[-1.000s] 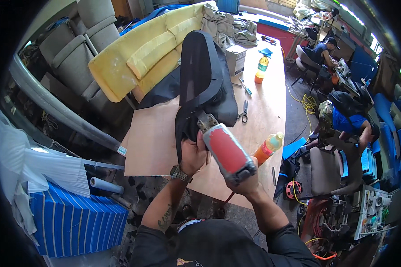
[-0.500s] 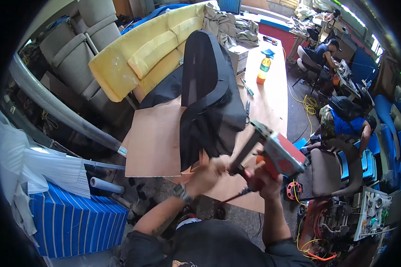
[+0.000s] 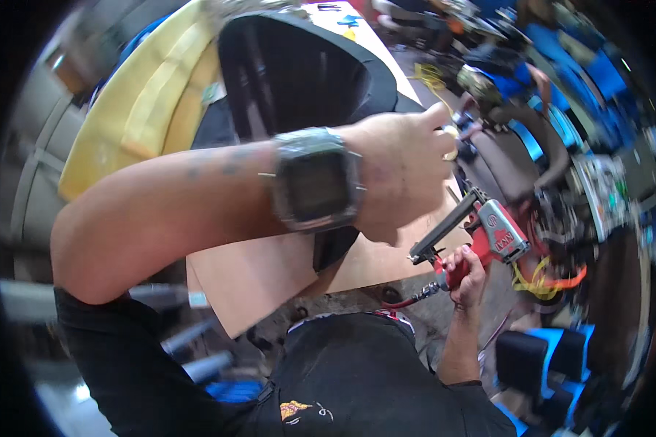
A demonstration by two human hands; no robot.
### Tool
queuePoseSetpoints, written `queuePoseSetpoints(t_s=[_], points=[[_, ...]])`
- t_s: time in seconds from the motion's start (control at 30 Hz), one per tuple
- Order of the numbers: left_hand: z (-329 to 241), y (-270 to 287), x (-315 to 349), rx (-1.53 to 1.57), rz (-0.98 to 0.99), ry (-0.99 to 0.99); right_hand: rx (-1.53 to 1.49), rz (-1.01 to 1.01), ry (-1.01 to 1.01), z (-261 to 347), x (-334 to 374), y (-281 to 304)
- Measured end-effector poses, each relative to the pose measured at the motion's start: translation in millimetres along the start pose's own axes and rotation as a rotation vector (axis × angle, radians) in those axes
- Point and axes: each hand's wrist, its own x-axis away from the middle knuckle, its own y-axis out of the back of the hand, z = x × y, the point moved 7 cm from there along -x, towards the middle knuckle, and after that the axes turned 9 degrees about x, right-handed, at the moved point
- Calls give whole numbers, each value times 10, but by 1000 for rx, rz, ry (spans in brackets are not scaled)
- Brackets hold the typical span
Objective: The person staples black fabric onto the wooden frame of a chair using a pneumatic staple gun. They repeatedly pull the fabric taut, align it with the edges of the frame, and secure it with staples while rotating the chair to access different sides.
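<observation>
My right hand (image 3: 468, 277) grips the red handle of a pneumatic staple gun (image 3: 492, 237), held off the table's right side with its long dark magazine towards the upper left. A red air hose (image 3: 401, 304) joins the handle by a metal fitting. My left hand (image 3: 404, 171) is raised close to the view, its fingers curled and partly hidden; whether it holds anything cannot be seen. A dark square watch (image 3: 317, 180) is on that wrist. Behind it stands a black fabric-covered curved frame (image 3: 291, 69), beside a thin tan board (image 3: 251, 284) at the near left.
A yellow foam sofa back (image 3: 149, 102) is at the far left. The pale wooden table (image 3: 386, 266) extends under the black frame. To the right, a person in blue (image 3: 514, 76) bends beside chair parts. A yellow cord (image 3: 430, 76) lies on the floor.
My left hand has risen from beside the board to across the view. The staple gun has moved right and down in my right hand. The view has swung right.
</observation>
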Motion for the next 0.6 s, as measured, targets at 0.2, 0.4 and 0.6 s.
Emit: queuePoseSetpoints(t_s=[0.2, 0.4, 0.6], points=[[-144, -384, 12, -55, 244, -240, -132, -370, 100, -356, 1396, -517], [-337, -523, 40, 69, 266, -272, -166, -490, 30, -807, 2269, -741], [-718, -545, -48, -58, 502, -283, -300, -431, -37, -1246, 2411, -924]])
